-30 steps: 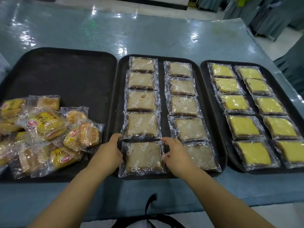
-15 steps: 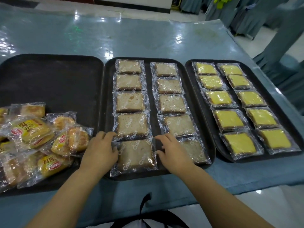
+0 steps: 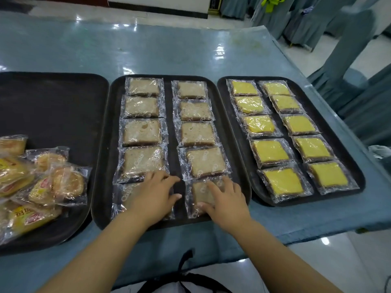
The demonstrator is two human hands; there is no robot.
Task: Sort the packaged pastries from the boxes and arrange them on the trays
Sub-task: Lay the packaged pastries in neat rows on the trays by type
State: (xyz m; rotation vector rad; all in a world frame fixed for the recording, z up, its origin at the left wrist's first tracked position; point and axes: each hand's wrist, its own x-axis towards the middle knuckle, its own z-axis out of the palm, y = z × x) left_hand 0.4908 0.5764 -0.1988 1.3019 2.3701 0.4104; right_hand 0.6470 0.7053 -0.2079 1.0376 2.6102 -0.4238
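On the middle tray (image 3: 101, 208), left grip (image 3: 154, 194) and right grip (image 3: 225, 200) are resting flat-fingered, clasping nothing, on the nearest brown pastries (image 3: 198, 193), probably squaring the rows.

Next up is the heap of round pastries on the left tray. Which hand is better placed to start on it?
Left. The left hand lies on the near-left cake pack, beside the heap of round pastries; the right hand rests one column farther and would likely have to cross it.
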